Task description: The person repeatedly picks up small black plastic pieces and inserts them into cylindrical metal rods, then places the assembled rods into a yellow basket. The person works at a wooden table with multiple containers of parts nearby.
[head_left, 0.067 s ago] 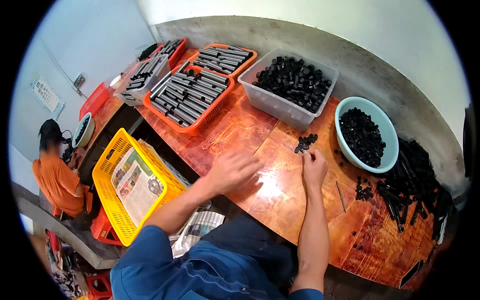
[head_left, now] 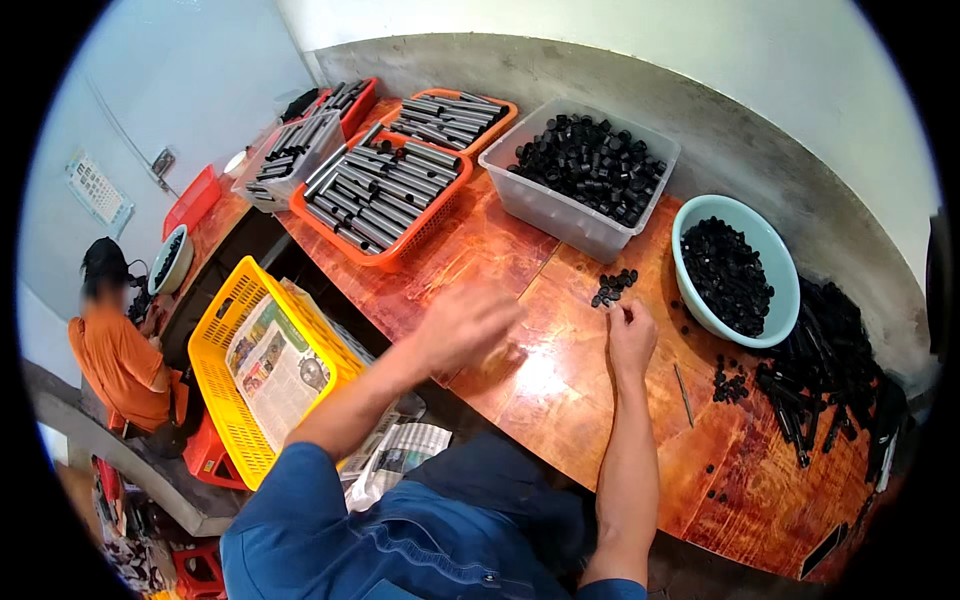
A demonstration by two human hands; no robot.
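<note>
My left hand (head_left: 468, 328) hovers above the wooden table (head_left: 560, 420), smeared by motion, so its fingers and anything in them cannot be made out. Farther right, my right hand (head_left: 632, 338) is low over the tabletop with its fingertips pinched together. Whatever the pinch holds is too small or hidden to name. Just beyond those fingertips lies a small cluster of round black pieces (head_left: 613, 286). A thin metal rod (head_left: 684, 395) rests to the right of my right forearm, near another scatter of small black pieces (head_left: 729, 380).
A clear bin of black caps (head_left: 560, 212) and a pale blue bowl of black pieces (head_left: 784, 282) stand at the back. Orange baskets of metal tubes (head_left: 437, 206) are farther left. A yellow crate (head_left: 222, 408) holds newspaper. A person in orange (head_left: 120, 365) sits far left.
My left hand is slightly more blurred, with its position nearly the same. My right hand stays pinched by the cluster. The whole picture has shifted very slightly.
</note>
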